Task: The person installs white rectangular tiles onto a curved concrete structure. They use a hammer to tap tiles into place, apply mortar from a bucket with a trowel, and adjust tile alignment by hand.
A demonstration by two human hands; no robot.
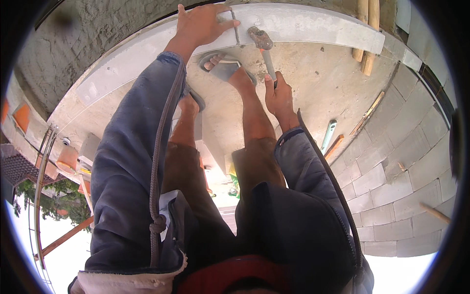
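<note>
My left hand (203, 25) lies spread on a long light-grey block (132, 61), its fingers reaching the narrow joint with the neighbouring block. To the right of that joint runs a second light-grey block (313, 24) in the same row. My right hand (280, 100) is closed round the grip of a hammer (267, 61) with a grey handle and an orange band below the head. The dirt-caked head is raised toward the right block, close to the joint; whether it touches cannot be told. My sandalled feet (227, 68) stand just on the near side of the row.
A block wall (406, 181) rises on the right. Before it lie a teal spirit level (329, 134) and wooden sticks (367, 113). Round wooden poles (370, 49) cross the row's right end. On the left are an orange bucket (67, 159) and a rough mortar surface (78, 54).
</note>
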